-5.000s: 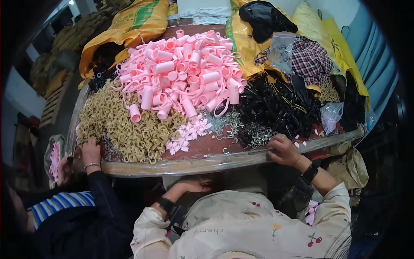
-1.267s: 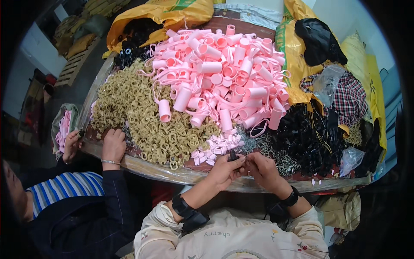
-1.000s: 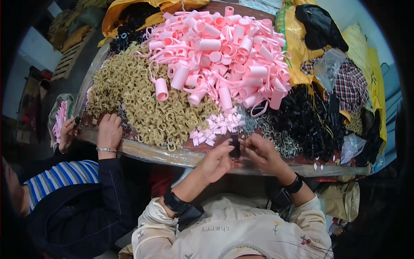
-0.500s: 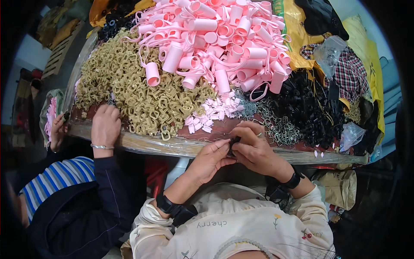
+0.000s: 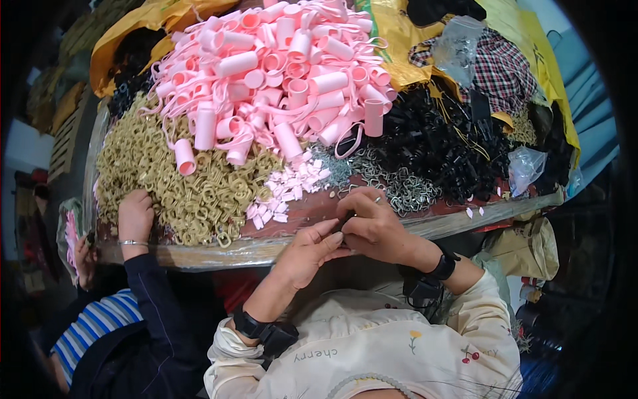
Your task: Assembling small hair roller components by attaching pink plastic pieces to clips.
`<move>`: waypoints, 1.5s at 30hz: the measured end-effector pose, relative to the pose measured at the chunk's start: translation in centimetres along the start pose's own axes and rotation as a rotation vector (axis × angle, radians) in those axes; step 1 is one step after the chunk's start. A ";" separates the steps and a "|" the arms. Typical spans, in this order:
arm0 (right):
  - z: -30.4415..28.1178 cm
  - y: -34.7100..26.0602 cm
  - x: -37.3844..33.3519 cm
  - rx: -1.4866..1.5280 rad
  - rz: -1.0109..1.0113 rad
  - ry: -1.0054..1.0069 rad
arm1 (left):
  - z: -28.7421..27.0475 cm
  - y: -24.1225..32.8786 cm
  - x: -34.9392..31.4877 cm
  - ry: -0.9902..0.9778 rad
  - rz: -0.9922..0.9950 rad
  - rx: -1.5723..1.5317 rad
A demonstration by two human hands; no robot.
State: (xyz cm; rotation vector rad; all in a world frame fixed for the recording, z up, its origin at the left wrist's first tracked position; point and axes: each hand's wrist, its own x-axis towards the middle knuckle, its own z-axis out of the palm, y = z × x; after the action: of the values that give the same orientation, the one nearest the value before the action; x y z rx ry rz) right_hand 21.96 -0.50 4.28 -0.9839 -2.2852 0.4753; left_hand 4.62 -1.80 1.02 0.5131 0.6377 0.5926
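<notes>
My left hand (image 5: pixel 308 250) and my right hand (image 5: pixel 374 228) meet just over the table's near edge. Between their fingertips is a small dark piece (image 5: pixel 346 222), mostly covered by the fingers, so its kind does not show. Both hands are closed on it, thumbs and forefingers pinching. Just beyond my fingers lie small pale pink pieces (image 5: pixel 287 189) and a heap of silver metal hooks (image 5: pixel 403 188). Black plastic parts (image 5: pixel 435 146) are piled beyond my right hand. Tan plastic buckles (image 5: pixel 199 196) form a wide heap to the left.
Pink tubes with straps (image 5: pixel 286 73) make a tall pile at the back. At the left, a co-worker's hand (image 5: pixel 135 216) touches the buckle heap; their other hand (image 5: pixel 84 259) is by a bag. A clear plastic bag (image 5: pixel 526 169) and a checked cloth (image 5: pixel 505 70) lie right.
The view has shifted, so the table's contents appear farther left. My hands stay together on the small dark piece. The co-worker's nearer hand now reaches into the buckles.
</notes>
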 end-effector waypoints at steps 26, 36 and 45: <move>-1.0 6.6 -2.8 -0.416 0.254 -0.057 | -0.7 0.5 2.5 0.076 0.128 -0.193; -0.2 8.2 -2.4 -0.538 0.146 -0.212 | -0.7 0.8 3.2 0.099 0.136 -0.222; -1.3 7.9 -3.3 -0.506 0.207 -0.239 | -0.8 0.8 2.7 0.096 0.148 -0.211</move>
State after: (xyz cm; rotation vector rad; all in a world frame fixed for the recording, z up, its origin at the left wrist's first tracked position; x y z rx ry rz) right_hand 28.86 2.37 -0.22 -1.4875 -2.5954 0.0919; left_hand 5.55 0.77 -0.13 0.3367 0.6229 0.8182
